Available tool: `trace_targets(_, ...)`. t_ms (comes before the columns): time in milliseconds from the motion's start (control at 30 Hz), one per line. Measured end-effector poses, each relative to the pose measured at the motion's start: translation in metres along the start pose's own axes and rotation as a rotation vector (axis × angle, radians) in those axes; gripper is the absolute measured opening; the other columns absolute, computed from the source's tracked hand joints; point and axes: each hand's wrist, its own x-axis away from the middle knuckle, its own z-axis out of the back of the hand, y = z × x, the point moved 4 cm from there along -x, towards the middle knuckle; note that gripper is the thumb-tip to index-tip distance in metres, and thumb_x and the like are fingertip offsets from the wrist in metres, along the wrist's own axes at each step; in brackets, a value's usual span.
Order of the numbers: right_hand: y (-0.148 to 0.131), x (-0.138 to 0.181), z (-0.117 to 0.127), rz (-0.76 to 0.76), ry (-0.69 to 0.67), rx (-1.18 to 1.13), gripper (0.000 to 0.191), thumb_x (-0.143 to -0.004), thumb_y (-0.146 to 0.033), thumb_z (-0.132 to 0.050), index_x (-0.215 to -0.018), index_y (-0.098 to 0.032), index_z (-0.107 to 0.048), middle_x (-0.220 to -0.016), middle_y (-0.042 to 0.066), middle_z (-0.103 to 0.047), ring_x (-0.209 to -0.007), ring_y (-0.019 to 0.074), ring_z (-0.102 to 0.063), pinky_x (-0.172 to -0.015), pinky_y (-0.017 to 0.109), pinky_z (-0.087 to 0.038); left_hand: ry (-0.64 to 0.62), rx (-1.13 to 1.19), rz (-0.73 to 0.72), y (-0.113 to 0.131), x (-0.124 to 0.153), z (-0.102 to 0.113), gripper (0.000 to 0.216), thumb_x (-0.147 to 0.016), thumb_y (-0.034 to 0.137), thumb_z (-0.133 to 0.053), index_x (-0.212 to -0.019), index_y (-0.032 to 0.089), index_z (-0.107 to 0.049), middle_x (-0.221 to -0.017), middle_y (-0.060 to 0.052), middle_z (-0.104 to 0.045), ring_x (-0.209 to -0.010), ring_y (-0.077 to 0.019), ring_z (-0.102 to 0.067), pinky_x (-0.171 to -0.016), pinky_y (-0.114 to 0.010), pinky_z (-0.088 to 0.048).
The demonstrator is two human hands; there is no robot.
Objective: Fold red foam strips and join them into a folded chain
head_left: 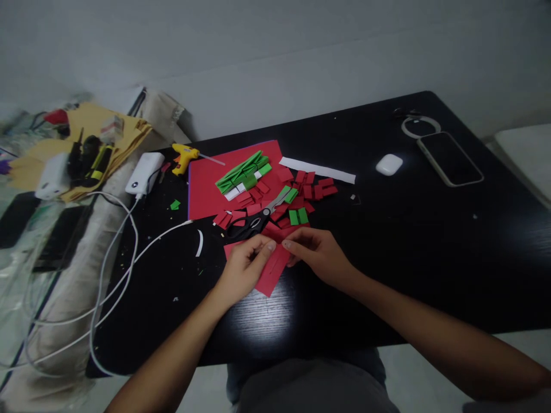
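Red paper [271, 276] | pinched, part hidden by left hand [243, 268] | right hand [321, 255]

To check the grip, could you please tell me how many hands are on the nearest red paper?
2: the left hand holds the red paper at its left, the right hand at its right, fingertips almost meeting. No other hands show.

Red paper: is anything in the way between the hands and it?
No, nothing visible. The left hand and the right hand already pinch the red paper near its far edge. The scissors lie just beyond the fingers, not between.
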Motion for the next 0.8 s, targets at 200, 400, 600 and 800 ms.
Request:
trace_targets(200,0.0011,-0.0005,0.0007,0.012,0.000,0.008,0.029,-0.081,-0.043,-0.082,-0.085,-0.015,-0.074,-0.073,0.000,-0.071,-0.060,0.0128,-0.069,-0.061,0.026,-0.058,-0.012,0.043,-0.021,0.0021,0.0012,-0.0014,0.022,-0.098,0.034,-0.059,-0.094,0.016,-0.070,-0.074,-0.001,-0.064,-0.068,-0.0137,-0.057,-0.065,-0.024,-0.046)
trace_targets(400,0.0005,-0.0014,-0.0001,0.023,-0.006,0.023,0.030,-0.083,-0.045,-0.079,-0.083,-0.015,-0.074,-0.071,0.000,-0.070,-0.060,0.0123,-0.067,-0.060,0.025,-0.057,-0.026,-0.002,-0.030,-0.0026,0.0030,-0.0029,0.023,-0.098,0.036,-0.060,-0.092,0.016,-0.069,-0.074,-0.001,-0.063,-0.067,-0.0135,-0.055,-0.064,-0.025,-0.044)
trace_targets(600,-0.0001,-0.0004,-0.0019,0.057,-0.029,0.063,0.027,-0.088,-0.042,-0.075,-0.082,-0.016,-0.073,-0.070,-0.001,-0.068,-0.060,0.0112,-0.064,-0.060,0.024,-0.055,-0.033,-0.049,-0.055,0.0001,0.0042,-0.0024,0.031,-0.102,0.038,-0.054,-0.084,0.016,-0.066,-0.073,0.000,-0.061,-0.066,-0.0130,-0.052,-0.064,-0.025,-0.042)
trace_targets(800,0.0003,0.0001,-0.0039,0.070,-0.068,0.008,0.022,-0.088,-0.038,-0.075,-0.087,-0.016,-0.072,-0.077,0.000,-0.069,-0.065,0.0120,-0.066,-0.064,0.026,-0.058,0.027,-0.018,-0.061,0.0003,0.0060,-0.0011,0.029,-0.101,0.037,-0.055,-0.082,0.017,-0.064,-0.069,0.002,-0.056,-0.064,-0.0122,-0.049,-0.062,-0.024,-0.041)
